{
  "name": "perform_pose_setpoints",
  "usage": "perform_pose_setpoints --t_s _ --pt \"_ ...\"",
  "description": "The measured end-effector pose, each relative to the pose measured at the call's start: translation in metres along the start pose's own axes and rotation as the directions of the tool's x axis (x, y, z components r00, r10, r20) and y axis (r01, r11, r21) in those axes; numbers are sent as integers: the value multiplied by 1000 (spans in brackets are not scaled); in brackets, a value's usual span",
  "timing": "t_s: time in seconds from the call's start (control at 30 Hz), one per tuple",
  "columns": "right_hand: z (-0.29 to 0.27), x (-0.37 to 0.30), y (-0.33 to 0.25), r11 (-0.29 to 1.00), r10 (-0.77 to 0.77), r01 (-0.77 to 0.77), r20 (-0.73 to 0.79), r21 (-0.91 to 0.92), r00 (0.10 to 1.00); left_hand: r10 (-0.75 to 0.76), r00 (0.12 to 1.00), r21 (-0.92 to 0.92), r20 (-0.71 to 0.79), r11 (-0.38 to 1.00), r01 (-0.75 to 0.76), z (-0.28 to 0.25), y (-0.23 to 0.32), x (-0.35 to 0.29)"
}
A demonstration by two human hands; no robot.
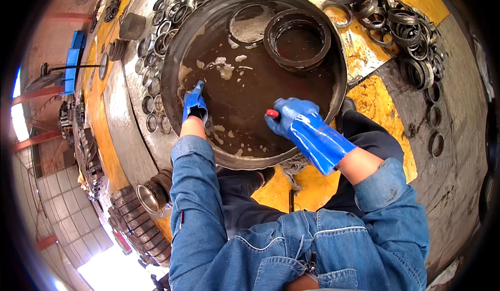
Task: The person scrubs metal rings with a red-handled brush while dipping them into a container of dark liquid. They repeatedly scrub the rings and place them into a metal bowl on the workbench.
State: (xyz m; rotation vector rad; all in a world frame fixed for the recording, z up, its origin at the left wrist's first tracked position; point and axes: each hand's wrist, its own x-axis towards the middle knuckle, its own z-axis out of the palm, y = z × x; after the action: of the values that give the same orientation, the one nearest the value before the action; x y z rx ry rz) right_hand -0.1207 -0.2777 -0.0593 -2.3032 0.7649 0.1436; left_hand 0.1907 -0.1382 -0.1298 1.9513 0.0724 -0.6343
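A wide round basin [167,56] of dark liquid stands in front of me. My left hand [194,101], in a blue rubber glove, reaches down at the basin's left inner side. One finger of it shows stretched out; the others are hidden by the glove and the liquid, so its grip is unclear. Over the right front of the liquid, my right hand [296,116], also in a blue glove, is closed round a red handle [272,113]. The rest of that tool is hidden. A thick dark ring [271,41] rests at the basin's far right, beside a round pale disc-like piece [251,24].
Several metal rings [151,59] lie left of the basin. A heap of dark rings [403,22] is at the far right, with single rings [436,144] trailing nearer. Yellow sheeting [383,111] covers parts of the floor. A silver cup-shaped part [149,198] sits at near left.
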Motion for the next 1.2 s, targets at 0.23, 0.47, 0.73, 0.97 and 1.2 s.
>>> perform_pose_setpoints --t_s 0.23,0.47,0.73,0.97,1.2 --pt "7 -2 -8 1000 -4 2 103 20 995 -17 1000 26 -7 1000 17 48 14 34" --pt "16 -1 -6 1000 -24 24 71 4 997 0 997 484 75 874 -36 67 29 55" --pt "17 4 -5 1000 10 -7 121 -22 993 375 708 800 598 -240 -549 57 22 78" --pt "13 7 -2 998 64 -61 201 -18 978 75 646 564 760 -569 -598 91 45 75" --pt "7 9 -20 999 49 -40 345 -33 937 91 891 822 445 -436 -366 75 23 124"
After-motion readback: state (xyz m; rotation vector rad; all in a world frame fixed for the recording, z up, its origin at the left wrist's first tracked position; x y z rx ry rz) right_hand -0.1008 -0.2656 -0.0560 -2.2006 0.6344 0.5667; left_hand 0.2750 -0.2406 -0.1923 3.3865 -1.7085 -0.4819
